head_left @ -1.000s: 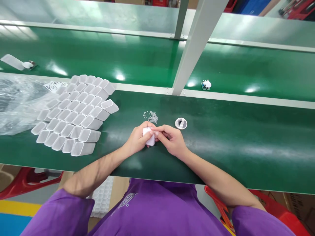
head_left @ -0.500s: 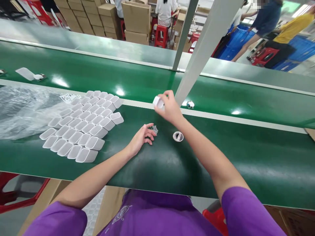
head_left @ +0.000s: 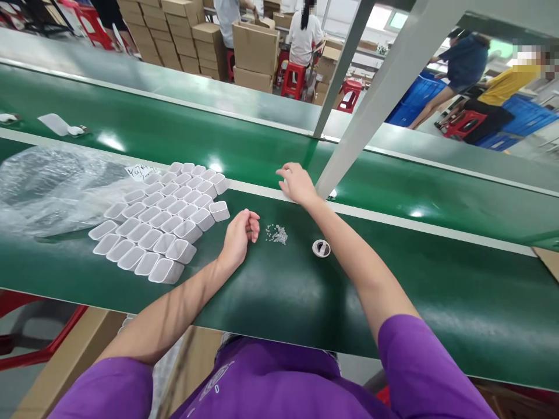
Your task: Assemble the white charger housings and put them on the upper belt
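Bright light, apparently from overhead, leaves white hotspots on the green belt [head_left: 262, 145] and glints on the plastic bag [head_left: 56, 192]. Shadow bands cross the left forearm [head_left: 183, 302]; darkness pools beside the right arm [head_left: 367, 262]. Distant people [head_left: 465, 61] look soft, some heads [head_left: 526, 55] pixelated; the clear bits [head_left: 279, 234] lack crisp detail, and wide-angle stretching distorts the edges

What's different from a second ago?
The left hand released the white piece and moved left, toward the white cups. The right hand carried it forward to the far green strip; whether it's still held is unclear. The round disc and clear bits stayed put.
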The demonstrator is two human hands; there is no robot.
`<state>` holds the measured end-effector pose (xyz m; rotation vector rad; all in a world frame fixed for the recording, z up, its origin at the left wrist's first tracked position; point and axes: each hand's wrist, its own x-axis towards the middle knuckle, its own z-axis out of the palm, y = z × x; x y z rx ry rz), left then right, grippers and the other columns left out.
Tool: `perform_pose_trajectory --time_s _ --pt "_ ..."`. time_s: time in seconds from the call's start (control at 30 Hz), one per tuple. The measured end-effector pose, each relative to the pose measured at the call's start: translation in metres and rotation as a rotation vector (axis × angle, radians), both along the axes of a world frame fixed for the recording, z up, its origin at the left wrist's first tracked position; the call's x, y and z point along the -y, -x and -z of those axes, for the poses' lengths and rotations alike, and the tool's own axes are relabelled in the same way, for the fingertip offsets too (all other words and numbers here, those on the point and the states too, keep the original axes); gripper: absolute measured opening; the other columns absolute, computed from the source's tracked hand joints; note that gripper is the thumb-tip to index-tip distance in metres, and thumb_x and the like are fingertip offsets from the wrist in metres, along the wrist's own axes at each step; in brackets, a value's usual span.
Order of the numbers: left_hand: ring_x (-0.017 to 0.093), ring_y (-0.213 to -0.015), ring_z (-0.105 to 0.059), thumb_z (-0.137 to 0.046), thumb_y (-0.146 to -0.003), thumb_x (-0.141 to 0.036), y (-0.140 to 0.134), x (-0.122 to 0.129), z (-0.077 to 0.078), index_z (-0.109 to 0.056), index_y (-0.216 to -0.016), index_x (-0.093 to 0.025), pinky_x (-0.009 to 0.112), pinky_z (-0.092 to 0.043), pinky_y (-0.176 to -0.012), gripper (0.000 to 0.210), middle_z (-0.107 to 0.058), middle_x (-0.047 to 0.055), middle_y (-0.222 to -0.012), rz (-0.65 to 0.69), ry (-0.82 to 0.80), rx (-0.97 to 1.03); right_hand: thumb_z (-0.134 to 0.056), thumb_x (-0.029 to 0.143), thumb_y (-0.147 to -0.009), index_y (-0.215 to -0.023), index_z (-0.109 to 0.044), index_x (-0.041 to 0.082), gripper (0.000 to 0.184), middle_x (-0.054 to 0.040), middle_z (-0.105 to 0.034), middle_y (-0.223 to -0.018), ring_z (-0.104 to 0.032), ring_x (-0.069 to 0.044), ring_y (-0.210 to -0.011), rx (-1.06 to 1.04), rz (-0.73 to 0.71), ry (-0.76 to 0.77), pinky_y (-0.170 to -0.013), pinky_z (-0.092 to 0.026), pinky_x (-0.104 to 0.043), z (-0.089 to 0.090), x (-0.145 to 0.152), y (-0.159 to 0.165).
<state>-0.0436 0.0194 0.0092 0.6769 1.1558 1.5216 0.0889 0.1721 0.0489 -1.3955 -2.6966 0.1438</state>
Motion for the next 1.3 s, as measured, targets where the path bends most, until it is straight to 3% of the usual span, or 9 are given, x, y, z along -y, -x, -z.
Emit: perform_pose_trajectory --time_s 0.17,0.3,0.43,0.6,0.7,0.83,1.0,1.13,1.3 --pt "0.01 -0.048 -0.046 -0.051 -0.083 -0.04 0.017 -0.01 -0.006 -0.055 -0.077 -0.018 0.02 -0.036 -0.042 0.023 -0.051 -0.001 -0.059 -0.092 -0.06 -0.119 -0.052 0.021 -0.095 -0.107 -0.07 0.02 0.022 -0.0053 -0.068 -0.111 -0.063 -0.018 -0.102 0.046 -0.245 0.121 -0.08 -0.047 -0.025 0.017 0.057 -0.017" --pt "0.022 -0.092 -0.06 -0.055 -0.079 -0.028 0.042 -0.016 -0.011 -0.059 -0.094 -0.019 0.036 -0.051 -0.082 0.018 -0.064 0.007 -0.091 -0.202 -0.103 -0.82 -0.049 0.023 -0.097 -0.107 -0.071 0.02 0.024 -0.0056 -0.069 -0.111 -0.063 -0.018 -0.102 0.093 -0.234 0.118 -0.07 -0.045 -0.024 0.024 0.076 -0.02" --pt "0.039 -0.138 -0.029 -0.059 -0.075 -0.018 0.057 -0.013 -0.011 -0.055 -0.123 -0.014 0.056 -0.021 -0.114 0.047 -0.049 0.018 -0.137 -0.236 0.026 -1.416 -0.047 0.02 -0.097 -0.097 -0.071 0.016 0.025 -0.0094 -0.069 -0.103 -0.064 -0.021 -0.098 0.162 -0.229 0.093 -0.064 -0.041 -0.026 0.022 0.08 -0.013" --pt "0.045 -0.143 -0.012 -0.061 -0.075 -0.013 0.061 -0.009 0.001 -0.053 -0.125 -0.007 0.064 -0.005 -0.113 0.051 -0.036 0.025 -0.146 -0.11 0.121 -1.547 -0.044 0.003 -0.09 -0.091 -0.07 0.009 0.026 -0.0147 -0.068 -0.093 -0.065 -0.024 -0.089 0.214 -0.252 0.064 -0.06 -0.037 -0.028 0.019 0.088 0.0" --pt "0.042 -0.14 -0.02 -0.059 -0.077 -0.011 0.064 -0.011 0.004 -0.062 -0.107 -0.014 0.059 -0.01 -0.114 0.03 -0.05 0.016 -0.134 -0.165 0.032 -1.486 -0.043 -0.002 -0.086 -0.091 -0.069 0.008 0.028 -0.0149 -0.068 -0.091 -0.065 -0.023 -0.089 0.195 -0.255 0.056 -0.06 -0.036 -0.028 0.017 0.092 0.002" --pt "0.032 -0.11 -0.051 -0.067 -0.077 -0.027 0.057 -0.012 -0.003 -0.063 -0.088 -0.018 0.046 -0.038 -0.101 0.015 -0.062 0.009 -0.098 -0.101 -0.059 -1.277 -0.045 0.011 -0.094 -0.093 -0.068 0.011 0.023 -0.0114 -0.068 -0.094 -0.065 -0.02 -0.085 0.115 -0.195 0.038 -0.059 -0.04 -0.026 0.012 0.099 -0.016" --pt "0.015 -0.064 -0.057 -0.068 -0.077 -0.045 0.018 -0.001 -0.007 -0.062 -0.089 -0.016 0.025 -0.048 -0.054 0.031 -0.063 0.004 -0.078 0.249 0.006 -0.524 -0.057 0.02 -0.09 -0.084 -0.066 0.016 0.011 -0.0015 -0.068 -0.082 -0.062 -0.01 -0.068 -0.573 -0.146 0.162 -0.062 -0.048 -0.019 0.01 0.131 -0.065" --pt "0.015 -0.069 -0.063 -0.066 -0.08 -0.042 -0.013 0.014 -0.004 -0.065 -0.103 -0.015 0.025 -0.055 -0.053 0.035 -0.067 0.008 -0.09 0.406 0.182 -0.033 -0.058 0.021 -0.09 -0.082 -0.066 0.019 0.011 -0.0012 -0.069 -0.08 -0.061 -0.01 -0.067 -0.928 -0.117 0.186 -0.057 -0.051 -0.019 0.019 0.163 -0.087" --pt "0.021 -0.082 -0.068 -0.071 -0.077 -0.035 -0.025 0.024 -0.001 -0.064 -0.116 -0.015 0.028 -0.06 -0.061 0.045 -0.07 0.012 -0.101 0.606 0.263 0.187 -0.059 0.022 -0.089 -0.083 -0.067 0.02 0.009 -0.0027 -0.07 -0.084 -0.064 -0.012 -0.068 -1.068 0.03 0.131 -0.056 -0.055 -0.022 0.029 0.178 -0.088"
